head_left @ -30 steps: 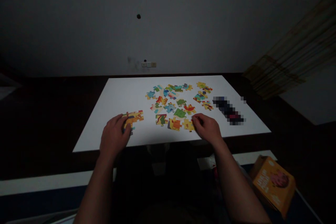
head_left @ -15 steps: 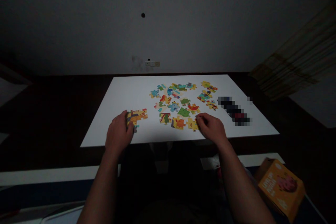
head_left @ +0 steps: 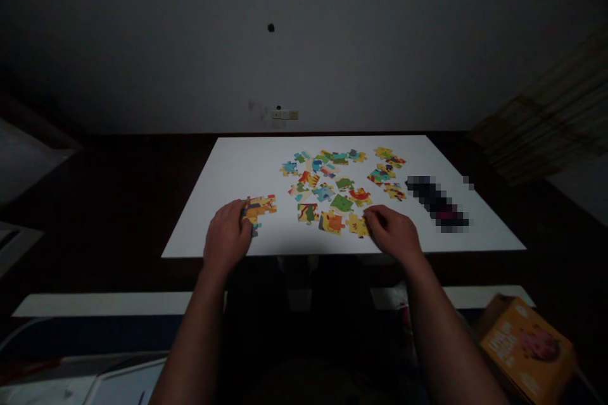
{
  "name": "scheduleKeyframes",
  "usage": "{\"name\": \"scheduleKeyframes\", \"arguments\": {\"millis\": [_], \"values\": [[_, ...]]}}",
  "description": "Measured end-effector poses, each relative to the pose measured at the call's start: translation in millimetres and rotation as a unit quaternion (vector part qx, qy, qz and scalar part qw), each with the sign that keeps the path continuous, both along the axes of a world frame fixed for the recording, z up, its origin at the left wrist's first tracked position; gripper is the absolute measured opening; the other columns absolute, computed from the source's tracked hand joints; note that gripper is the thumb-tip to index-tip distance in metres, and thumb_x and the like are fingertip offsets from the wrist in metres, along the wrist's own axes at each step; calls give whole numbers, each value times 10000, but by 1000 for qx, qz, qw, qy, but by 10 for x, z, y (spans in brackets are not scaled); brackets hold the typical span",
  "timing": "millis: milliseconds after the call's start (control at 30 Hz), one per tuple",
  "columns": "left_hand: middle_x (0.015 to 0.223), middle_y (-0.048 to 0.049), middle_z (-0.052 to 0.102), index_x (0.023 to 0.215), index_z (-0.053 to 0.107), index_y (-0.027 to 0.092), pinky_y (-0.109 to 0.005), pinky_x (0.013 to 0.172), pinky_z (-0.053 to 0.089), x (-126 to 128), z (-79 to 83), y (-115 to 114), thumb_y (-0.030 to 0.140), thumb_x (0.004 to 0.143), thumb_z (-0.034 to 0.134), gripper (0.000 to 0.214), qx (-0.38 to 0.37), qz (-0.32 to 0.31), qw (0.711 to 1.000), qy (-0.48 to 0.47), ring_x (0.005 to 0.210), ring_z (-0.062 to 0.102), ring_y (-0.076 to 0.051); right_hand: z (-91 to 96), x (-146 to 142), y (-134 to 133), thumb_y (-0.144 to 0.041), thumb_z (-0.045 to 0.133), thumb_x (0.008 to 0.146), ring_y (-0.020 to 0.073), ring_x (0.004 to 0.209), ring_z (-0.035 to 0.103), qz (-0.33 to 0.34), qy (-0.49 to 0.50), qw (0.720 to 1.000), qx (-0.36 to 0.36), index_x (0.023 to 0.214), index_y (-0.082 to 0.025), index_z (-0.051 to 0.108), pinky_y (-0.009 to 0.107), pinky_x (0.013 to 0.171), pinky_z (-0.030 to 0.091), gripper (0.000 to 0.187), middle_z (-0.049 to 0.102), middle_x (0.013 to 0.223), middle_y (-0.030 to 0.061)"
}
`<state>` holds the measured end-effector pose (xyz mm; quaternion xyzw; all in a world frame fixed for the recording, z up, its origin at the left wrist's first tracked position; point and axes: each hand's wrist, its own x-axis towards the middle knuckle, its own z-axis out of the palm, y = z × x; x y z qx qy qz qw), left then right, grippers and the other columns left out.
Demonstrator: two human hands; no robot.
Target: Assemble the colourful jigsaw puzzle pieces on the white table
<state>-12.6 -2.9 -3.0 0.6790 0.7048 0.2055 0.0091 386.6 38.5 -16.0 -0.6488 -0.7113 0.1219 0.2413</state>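
My left hand (head_left: 228,235) lies at the left part of the white table, its bent fingers and thumb closed about the left edge of several joined jigsaw puzzle pieces (head_left: 262,205). It hides part of them; yellow and orange animal print shows beside it. Farther right, my right hand (head_left: 395,231) has thumb and forefinger pinched at the right edge of a yellow puzzle piece (head_left: 356,224), which lies flat. Just left of that piece is an orange-and-yellow puzzle piece (head_left: 331,223). A green puzzle piece (head_left: 341,203) lies behind them.
Loose puzzle pieces (head_left: 324,193) spread over the middle of the table (head_left: 199,215). A blurred-out dark object (head_left: 437,202) lies on its right side. An orange puzzle box (head_left: 527,345) stands at lower right. The wall (head_left: 370,44) rises behind the table.
The view has turned slightly left, so the table and everything on it appear farther right. Both hands stay at the same puzzle pieces, with little visible motion of their own.
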Motion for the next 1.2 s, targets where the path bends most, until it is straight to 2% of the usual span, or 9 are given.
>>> {"name": "scheduleKeyframes", "arguments": {"millis": [100,267,400,600,833,967,1200], "values": [[1414,-153,574,1488,428,130,-484,1103,446,17,13,9,321,957,448,565,-13,25,1000,2,1294,530,-313,13,-5,-2,-408,472,951,267,840,690,6,8,1000,5,1023,-291,717,376,713,470,281,760,972,50],[1429,-117,567,1335,591,190,-524,1121,429,19,28,21,322,955,437,431,-12,-2,1000,9,1316,509,-313,44,-11,-10,-380,471,953,272,883,693,4,26,1000,10,1020,-314,715,378,748,478,262,759,994,45],[1426,-94,570,1345,579,281,-557,1112,440,11,33,22,331,937,459,429,-7,-17,1000,4,1324,506,-316,58,-5,-21,-316,478,931,279,919,695,7,41,999,12,1034,-315,721,380,768,478,264,758,1023,48],[1421,-103,573,1326,592,204,-528,1115,442,3,-4,43,336,965,438,414,-3,-4,1000,26,1309,512,-312,40,14,-28,-289,471,911,258,835,686,14,41,999,14,1031,-292,728,372,743,465,284,761,973,48],[1417,-96,576,1316,596,223,-519,1108,452,-10,-19,58,336,960,458,399,-8,-4,999,32,1301,520,-308,21,14,-24,-278,479,906,260,841,689,18,46,998,25,1011,-286,732,379,749,467,274,756,952,54],[1408,-103,578,1302,603,195,-512,1119,443,2,-22,60,328,955,461,398,-3,-2,999,33,1303,518,-308,22,16,-27,-272,480,910,258,859,693,20,45,999,24,1014,-289,728,376,762,472,269,757,969,54],[1422,-84,570,1308,594,268,-533,1129,439,-7,-17,55,367,955,453,392,-7,-6,1000,26,1316,516,-309,14,19,-22,-282,473,920,253,860,695,22,40,999,26,1012,-289,718,364,758,469,262,757,967,48]]}}
